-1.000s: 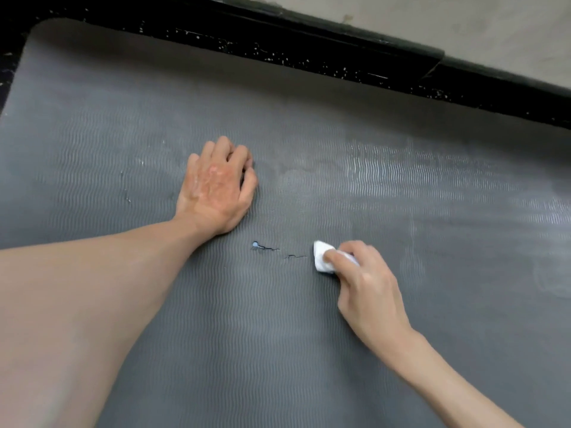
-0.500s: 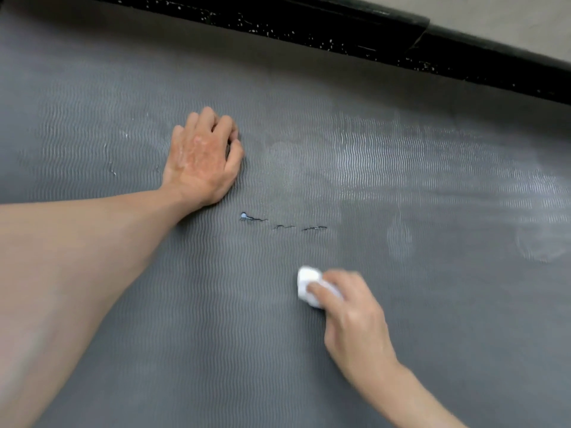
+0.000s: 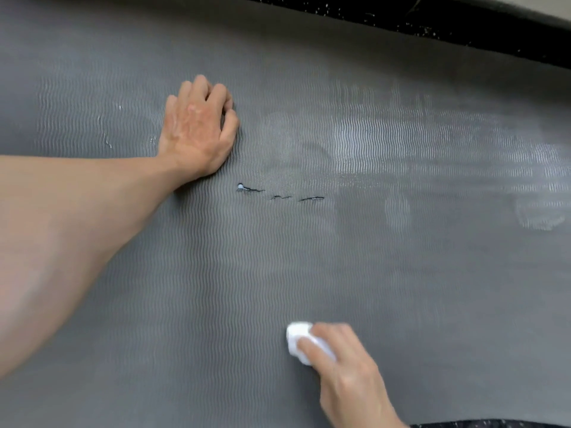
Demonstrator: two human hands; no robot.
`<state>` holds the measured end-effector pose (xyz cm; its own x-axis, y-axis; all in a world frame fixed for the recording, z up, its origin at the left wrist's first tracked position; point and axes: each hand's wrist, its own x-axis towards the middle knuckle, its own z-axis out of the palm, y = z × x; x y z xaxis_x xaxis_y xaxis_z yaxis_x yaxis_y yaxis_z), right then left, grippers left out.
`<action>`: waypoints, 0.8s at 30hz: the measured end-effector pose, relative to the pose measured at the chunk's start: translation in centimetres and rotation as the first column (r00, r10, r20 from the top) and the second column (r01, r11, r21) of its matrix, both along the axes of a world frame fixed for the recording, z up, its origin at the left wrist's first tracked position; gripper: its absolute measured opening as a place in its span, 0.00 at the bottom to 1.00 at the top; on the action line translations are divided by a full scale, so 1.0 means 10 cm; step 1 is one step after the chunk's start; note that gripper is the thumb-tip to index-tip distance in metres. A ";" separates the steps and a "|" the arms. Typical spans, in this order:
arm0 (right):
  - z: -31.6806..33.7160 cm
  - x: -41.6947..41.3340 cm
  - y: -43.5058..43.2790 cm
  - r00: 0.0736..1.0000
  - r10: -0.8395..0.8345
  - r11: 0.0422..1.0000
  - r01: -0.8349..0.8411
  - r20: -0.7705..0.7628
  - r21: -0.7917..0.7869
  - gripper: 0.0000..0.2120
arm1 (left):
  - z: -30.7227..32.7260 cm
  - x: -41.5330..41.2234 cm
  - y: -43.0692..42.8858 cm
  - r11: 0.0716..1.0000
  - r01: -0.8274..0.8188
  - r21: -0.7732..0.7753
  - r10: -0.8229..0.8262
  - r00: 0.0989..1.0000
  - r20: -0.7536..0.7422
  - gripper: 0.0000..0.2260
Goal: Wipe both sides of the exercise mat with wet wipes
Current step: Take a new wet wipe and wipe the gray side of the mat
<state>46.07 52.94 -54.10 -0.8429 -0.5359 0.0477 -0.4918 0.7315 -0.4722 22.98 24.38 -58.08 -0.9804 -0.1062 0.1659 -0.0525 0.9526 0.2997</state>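
Observation:
A grey ribbed exercise mat (image 3: 216,288) fills nearly the whole head view. It has a small hole and a row of short tears (image 3: 279,193) near the middle. My left hand (image 3: 197,128) rests on the mat just left of the tears, palm down with the fingers bent at the tips, holding nothing. My right hand (image 3: 349,372) is at the lower middle and presses a folded white wet wipe (image 3: 298,338) onto the mat with its fingers curled over it. Shiny damp streaks (image 3: 401,143) lie across the mat's right half.
Beyond the mat's far edge runs a strip of black speckled floor (image 3: 463,23), with a pale surface at the top right corner. A sliver of the same speckled floor (image 3: 494,424) shows at the bottom right, past the mat's near edge.
My right hand has drawn the wipe toward me, from beside the tears to well below them. My left hand has stayed planted on the mat.

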 end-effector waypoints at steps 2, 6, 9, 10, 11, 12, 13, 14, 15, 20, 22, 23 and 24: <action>0.03 0.00 0.03 0.997 0.064 0.998 -0.064 0.043 -0.004 0.17 | -0.01 0.00 0.00 1.000 0.000 0.000 0.000 1.000 -0.006 0.11; -0.02 -0.42 -0.09 0.996 -0.082 0.996 0.081 0.024 0.045 0.15 | -0.02 0.03 0.00 1.000 -0.006 -0.005 0.006 1.000 -0.012 0.12; -0.02 -0.18 -0.09 0.995 -0.101 0.994 0.101 0.020 0.035 0.19 | -0.01 0.03 0.00 1.000 -0.017 -0.007 0.017 1.000 -0.012 0.14; -0.01 0.03 -0.04 0.997 -0.066 0.997 0.065 0.038 0.032 0.20 | -0.01 0.03 0.00 1.000 -0.022 -0.009 0.022 1.000 -0.011 0.14; 0.02 0.25 0.01 0.998 -0.021 0.999 0.019 0.053 0.042 0.19 | -0.02 0.03 -0.01 1.000 -0.024 -0.014 0.024 1.000 -0.011 0.15; 0.05 0.45 0.07 0.997 0.012 0.998 -0.016 0.076 0.054 0.19 | -0.02 0.03 -0.01 0.999 -0.024 -0.022 0.024 1.000 -0.013 0.15; 0.08 0.58 0.12 0.994 0.030 0.997 -0.037 0.106 0.063 0.21 | -0.03 0.03 -0.01 0.999 -0.024 -0.032 0.023 1.000 -0.014 0.15; 0.09 0.63 0.14 0.991 0.048 0.995 -0.058 0.125 0.078 0.23 | -0.04 0.03 0.00 0.999 -0.023 -0.042 0.023 1.000 -0.015 0.15; 0.09 0.60 0.15 0.990 0.060 0.993 -0.072 0.129 0.095 0.22 | -0.04 0.03 0.00 0.999 -0.024 -0.047 0.024 1.000 -0.014 0.16; 0.01 0.31 0.07 0.989 -0.107 0.991 0.097 0.101 0.095 0.16 | -0.04 0.01 0.01 0.999 -0.035 -0.032 0.035 0.999 -0.006 0.15; -0.01 0.50 0.10 0.989 -0.105 0.992 0.098 0.102 0.074 0.17 | -0.04 -0.01 0.01 0.999 -0.035 -0.027 0.034 0.999 -0.012 0.15; -0.01 0.64 0.14 0.991 -0.077 0.995 0.069 0.109 0.070 0.19 | -0.04 0.00 0.00 0.999 -0.036 -0.027 0.036 0.999 -0.014 0.15; 0.00 0.77 0.19 0.992 -0.039 0.997 0.030 0.122 0.078 0.19 | -0.04 0.00 0.00 0.999 -0.037 -0.027 0.037 0.999 -0.015 0.15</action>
<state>53.75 54.79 -54.09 -0.8578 -0.5047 -0.0970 -0.4074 0.7828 -0.4704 23.02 24.39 -58.51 -0.9733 -0.1374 0.1838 -0.0833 0.9579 0.2747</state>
